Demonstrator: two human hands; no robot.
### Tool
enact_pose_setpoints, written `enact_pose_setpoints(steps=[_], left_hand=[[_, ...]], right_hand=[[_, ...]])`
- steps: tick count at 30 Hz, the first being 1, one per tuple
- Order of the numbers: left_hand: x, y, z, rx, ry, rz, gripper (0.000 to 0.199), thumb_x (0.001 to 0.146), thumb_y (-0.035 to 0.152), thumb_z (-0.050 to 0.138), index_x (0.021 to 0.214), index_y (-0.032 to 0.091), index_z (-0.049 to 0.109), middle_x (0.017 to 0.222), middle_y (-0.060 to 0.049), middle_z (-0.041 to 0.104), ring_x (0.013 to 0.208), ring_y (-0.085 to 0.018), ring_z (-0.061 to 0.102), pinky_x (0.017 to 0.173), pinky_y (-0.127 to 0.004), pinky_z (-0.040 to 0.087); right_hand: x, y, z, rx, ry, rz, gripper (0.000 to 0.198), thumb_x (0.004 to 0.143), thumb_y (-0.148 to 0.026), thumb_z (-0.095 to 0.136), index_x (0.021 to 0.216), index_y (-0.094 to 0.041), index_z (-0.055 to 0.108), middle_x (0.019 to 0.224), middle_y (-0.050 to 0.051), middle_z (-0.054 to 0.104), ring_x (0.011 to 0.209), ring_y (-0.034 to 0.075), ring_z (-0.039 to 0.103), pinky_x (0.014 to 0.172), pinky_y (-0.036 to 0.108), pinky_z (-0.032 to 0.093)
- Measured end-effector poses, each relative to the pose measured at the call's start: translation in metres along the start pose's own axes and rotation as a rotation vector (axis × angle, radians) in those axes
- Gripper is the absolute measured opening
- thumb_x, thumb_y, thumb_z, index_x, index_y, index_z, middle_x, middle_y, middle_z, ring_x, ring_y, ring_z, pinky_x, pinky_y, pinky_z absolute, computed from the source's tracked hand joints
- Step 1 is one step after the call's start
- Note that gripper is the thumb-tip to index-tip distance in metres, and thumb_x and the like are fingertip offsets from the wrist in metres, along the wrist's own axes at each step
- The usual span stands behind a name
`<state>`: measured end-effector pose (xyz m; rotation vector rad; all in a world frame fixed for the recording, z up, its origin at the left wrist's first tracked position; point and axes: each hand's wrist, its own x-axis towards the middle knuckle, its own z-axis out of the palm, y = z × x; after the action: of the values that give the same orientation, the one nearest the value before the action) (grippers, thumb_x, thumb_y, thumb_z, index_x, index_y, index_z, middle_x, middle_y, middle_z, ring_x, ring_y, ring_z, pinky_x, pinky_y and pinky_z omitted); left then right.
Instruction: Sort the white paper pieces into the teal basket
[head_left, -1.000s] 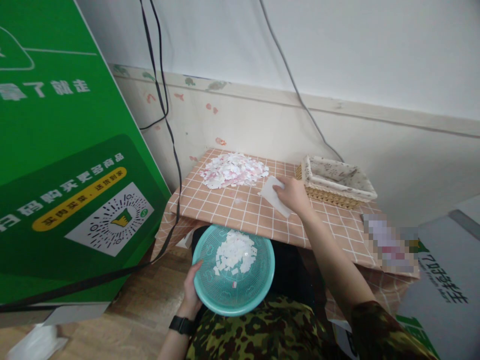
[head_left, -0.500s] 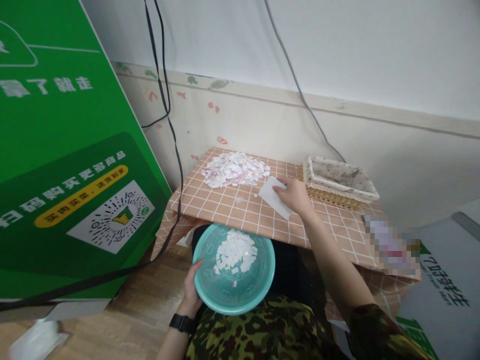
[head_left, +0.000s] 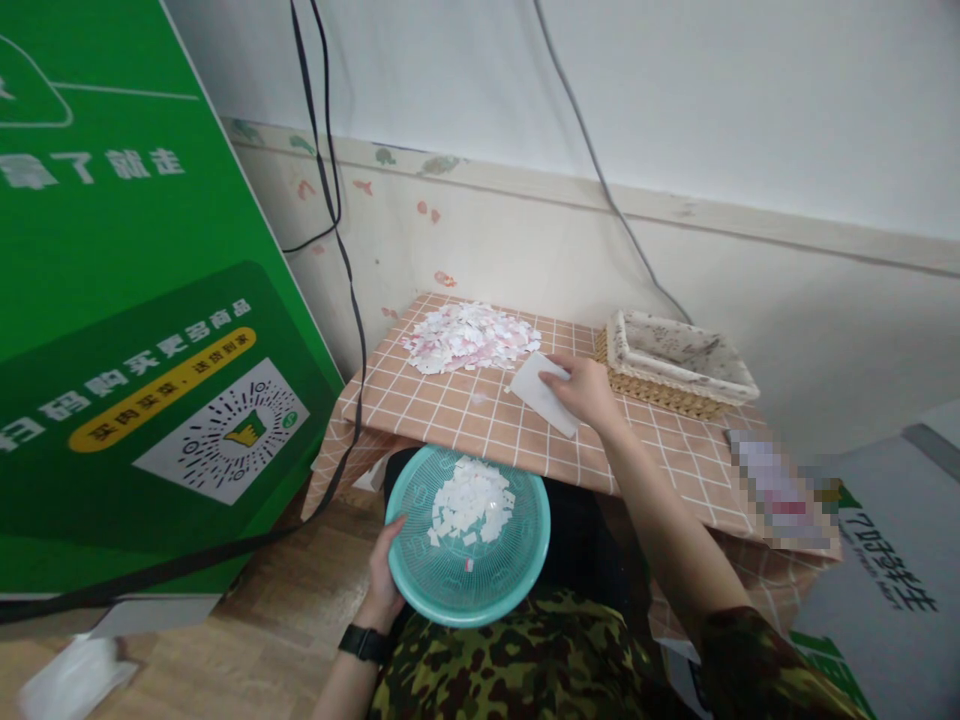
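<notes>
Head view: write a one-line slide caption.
Right hand presses a white card on the checked table; left hand holds a teal basin of paper scraps.

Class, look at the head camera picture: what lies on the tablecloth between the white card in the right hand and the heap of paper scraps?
Only bare checked tablecloth separates white card from paper scraps.

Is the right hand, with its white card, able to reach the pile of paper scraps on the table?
Probably yes. The right hand holds the card on the table just beside the pile, and only bare tablecloth lies between them. The basket stands on the hand's other side, out of the way.
</notes>
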<state>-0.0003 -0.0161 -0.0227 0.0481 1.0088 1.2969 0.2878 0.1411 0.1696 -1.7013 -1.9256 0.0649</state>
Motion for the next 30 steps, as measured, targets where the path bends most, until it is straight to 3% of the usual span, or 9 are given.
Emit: enact_pose_setpoints(steps=[12,17,24,30], left_hand=[[-0.001,0.001,0.002,0.011,0.047,-0.002,0.025,0.062,0.028,0.067,0.080,0.012,0.071,0.075,-0.008,0.073,0.076,-0.028,0.067,0.073,-0.039,0.052],[-0.001,0.000,0.001,-0.003,0.002,-0.025,0.027,0.065,0.030,0.066,0.084,0.011,0.071,0.078,-0.009,0.074,0.074,-0.028,0.067,0.073,-0.040,0.052],[-0.001,0.001,0.002,-0.002,0.007,0.009,0.020,0.065,0.028,0.067,0.077,0.013,0.071,0.071,-0.006,0.073,0.073,-0.027,0.068,0.072,-0.039,0.053],[-0.003,0.002,0.003,-0.001,0.035,0.023,0.017,0.063,0.025,0.067,0.073,0.012,0.071,0.066,-0.006,0.072,0.067,-0.025,0.067,0.068,-0.038,0.053]], right_hand=[[0.002,-0.001,0.003,-0.044,-0.008,0.000,0.036,0.079,-0.030,0.054,0.113,-0.019,0.063,0.105,0.008,0.068,0.095,0.023,0.063,0.086,0.034,0.044],[-0.001,0.001,0.000,-0.031,-0.012,-0.001,0.035,0.079,-0.030,0.055,0.110,-0.020,0.065,0.100,0.007,0.069,0.091,0.023,0.064,0.082,0.033,0.046],[0.009,-0.015,0.016,0.000,0.024,0.066,0.035,0.077,-0.030,0.055,0.108,-0.017,0.065,0.104,0.009,0.068,0.094,0.024,0.063,0.084,0.034,0.045],[0.008,-0.007,0.000,-0.011,0.000,0.047,0.032,0.074,-0.032,0.058,0.102,-0.019,0.068,0.097,0.007,0.070,0.089,0.024,0.063,0.081,0.033,0.045]])
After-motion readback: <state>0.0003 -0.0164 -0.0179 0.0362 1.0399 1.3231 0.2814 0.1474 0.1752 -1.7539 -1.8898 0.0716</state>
